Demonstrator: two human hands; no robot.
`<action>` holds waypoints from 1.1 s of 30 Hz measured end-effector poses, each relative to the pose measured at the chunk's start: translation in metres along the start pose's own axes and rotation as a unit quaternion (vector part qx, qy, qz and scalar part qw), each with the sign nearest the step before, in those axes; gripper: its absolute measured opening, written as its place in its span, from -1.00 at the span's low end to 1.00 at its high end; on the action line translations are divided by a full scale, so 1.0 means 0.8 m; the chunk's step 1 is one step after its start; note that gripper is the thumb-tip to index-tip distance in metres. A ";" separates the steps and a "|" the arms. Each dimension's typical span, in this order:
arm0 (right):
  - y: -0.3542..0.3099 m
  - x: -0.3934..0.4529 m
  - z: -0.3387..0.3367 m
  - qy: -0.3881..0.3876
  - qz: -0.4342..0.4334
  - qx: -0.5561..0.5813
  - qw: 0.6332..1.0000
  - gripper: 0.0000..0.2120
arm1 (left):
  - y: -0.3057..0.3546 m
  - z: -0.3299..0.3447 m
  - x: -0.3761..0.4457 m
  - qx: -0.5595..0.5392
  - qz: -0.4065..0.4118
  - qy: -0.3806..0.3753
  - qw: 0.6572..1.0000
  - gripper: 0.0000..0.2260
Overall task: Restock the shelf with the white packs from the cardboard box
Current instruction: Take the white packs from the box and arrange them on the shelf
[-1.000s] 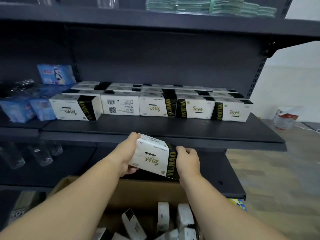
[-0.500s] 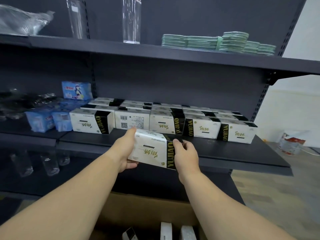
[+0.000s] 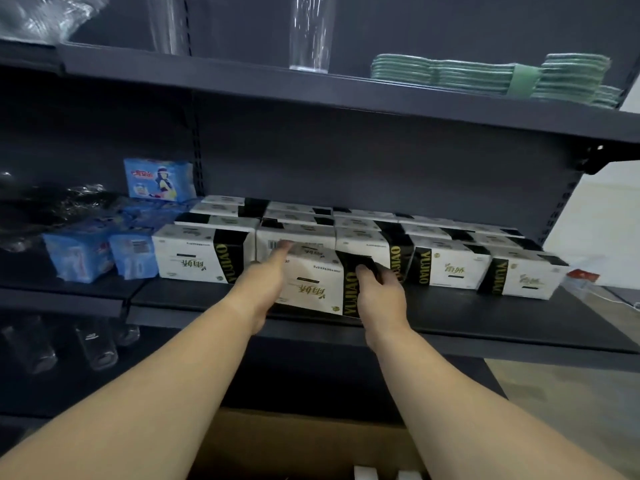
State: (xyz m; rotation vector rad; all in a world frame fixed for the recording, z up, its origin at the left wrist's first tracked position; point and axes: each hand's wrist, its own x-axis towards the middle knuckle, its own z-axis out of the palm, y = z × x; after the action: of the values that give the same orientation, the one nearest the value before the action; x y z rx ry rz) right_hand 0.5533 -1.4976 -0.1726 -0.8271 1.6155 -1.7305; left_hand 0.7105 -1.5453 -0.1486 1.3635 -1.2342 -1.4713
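Observation:
Both my hands hold one white pack (image 3: 313,284) with a black band and gold lettering, at the front of the dark middle shelf (image 3: 450,313). My left hand (image 3: 265,282) grips its left end, fingers reaching over the top. My right hand (image 3: 379,292) grips the black right end. The pack sits tilted, just in front of the front row of white packs (image 3: 446,268) stacked several rows deep. The cardboard box (image 3: 294,441) lies below, between my arms, with two white pack tops (image 3: 384,474) showing at the bottom edge.
Blue packets (image 3: 86,254) and a blue pouch (image 3: 159,178) fill the shelf's left end. On the upper shelf stand clear glasses (image 3: 311,32) and folded green cloths (image 3: 485,76). Glass jars (image 3: 97,344) sit on the lower left shelf. Floor shows at the right.
My hands carried the white pack up from above the box and forward onto the middle shelf, against the front row. The view tilted up, so the box is mostly out of frame.

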 end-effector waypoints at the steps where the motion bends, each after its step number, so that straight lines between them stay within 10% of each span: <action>1: 0.002 0.003 0.010 0.003 0.001 -0.003 1.000 -0.69 | 0.000 -0.005 0.010 0.001 0.005 0.001 1.000 -0.30; 18: 0.009 0.050 0.103 0.042 0.031 -0.009 0.999 -0.90 | -0.016 -0.038 0.101 -0.007 0.028 0.068 0.997 -0.60; 33: 0.014 0.063 0.119 0.051 0.042 -0.058 0.996 -0.74 | -0.027 -0.034 0.135 -0.033 0.043 0.138 0.989 -0.46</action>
State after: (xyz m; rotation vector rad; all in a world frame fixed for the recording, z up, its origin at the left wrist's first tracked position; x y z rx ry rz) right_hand 0.5986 -1.5962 -0.1772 -0.7241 1.8073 -1.6571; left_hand 0.7248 -1.6481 -0.1946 1.3981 -1.0441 -1.2057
